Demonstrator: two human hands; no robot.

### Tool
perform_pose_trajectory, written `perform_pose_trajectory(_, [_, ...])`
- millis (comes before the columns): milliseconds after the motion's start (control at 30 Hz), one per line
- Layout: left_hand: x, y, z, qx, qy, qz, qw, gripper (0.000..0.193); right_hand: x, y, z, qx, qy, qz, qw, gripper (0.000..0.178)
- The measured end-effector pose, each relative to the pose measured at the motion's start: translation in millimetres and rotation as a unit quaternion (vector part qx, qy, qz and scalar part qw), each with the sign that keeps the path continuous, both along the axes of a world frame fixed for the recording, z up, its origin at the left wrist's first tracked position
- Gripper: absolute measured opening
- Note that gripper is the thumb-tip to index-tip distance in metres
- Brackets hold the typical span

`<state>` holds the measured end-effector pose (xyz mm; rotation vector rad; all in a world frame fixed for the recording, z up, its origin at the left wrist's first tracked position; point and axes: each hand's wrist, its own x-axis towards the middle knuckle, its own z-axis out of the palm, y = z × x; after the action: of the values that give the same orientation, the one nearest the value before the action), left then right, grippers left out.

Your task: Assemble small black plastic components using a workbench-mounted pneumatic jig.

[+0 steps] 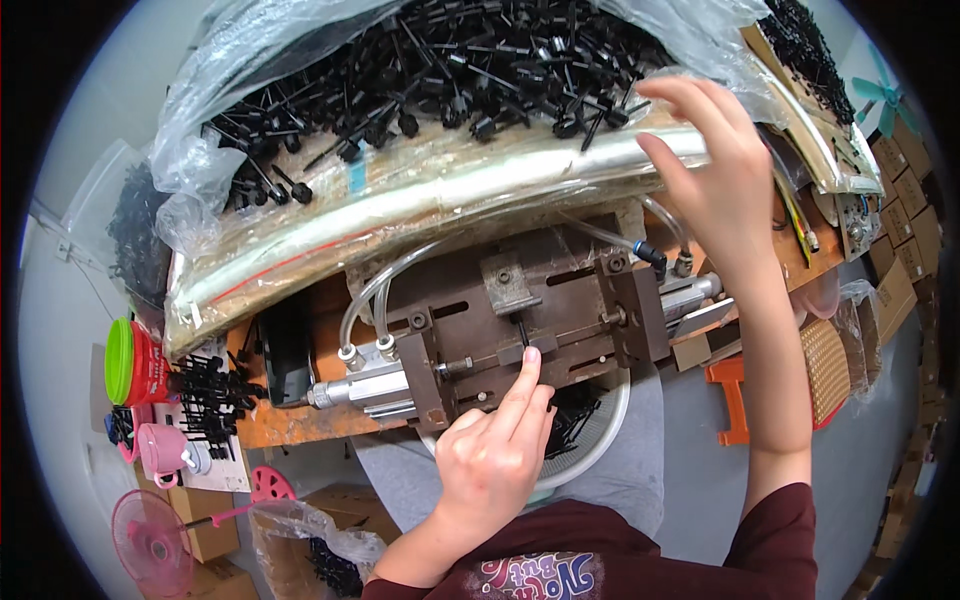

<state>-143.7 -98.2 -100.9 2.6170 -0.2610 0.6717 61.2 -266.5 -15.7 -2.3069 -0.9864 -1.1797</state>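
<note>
One wooden bench (300, 425), grey floor (692, 485), pink fan (152, 545) | right fingers (692, 102) parted | left fingers (520, 390) at fixture (508, 285), hold unclear

We are in a small workshop: we see a metal machine (565, 330) with clear hoses (383, 272) on a wooden bench (300, 425), a great heap of black parts (450, 80) behind it, and stacked cardboard boxes (905, 195) to the right.

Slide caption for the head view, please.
Left hand at a black part in the fixture; right hand near piled black parts.
</note>
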Motion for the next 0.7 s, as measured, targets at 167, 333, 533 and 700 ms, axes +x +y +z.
perform_pose_trajectory(167, [-12, 10, 6, -0.055, 0.015, -0.056, 0.997, 0.025, 59, 23, 13, -0.146, 0.057, 0.006, 0.988, 0.064])
perform_pose_trajectory(333, [-36, 17, 3, -0.095, 0.062, -0.148, 0.982, 0.031, 62, 65, 7, -0.092, 0.136, 0.077, 0.983, 0.069])
perform_pose_trajectory(533, [-46, 19, 1, -0.110, 0.056, -0.159, 0.980, 0.041, 45, 98, 4, -0.069, 0.133, 0.085, 0.985, 0.053])
perform_pose_trajectory(700, [-49, 23, -8, -0.135, 0.021, -0.172, 0.976, 0.042, 34, 102, 17, -0.084, 0.151, 0.061, 0.983, 0.042])
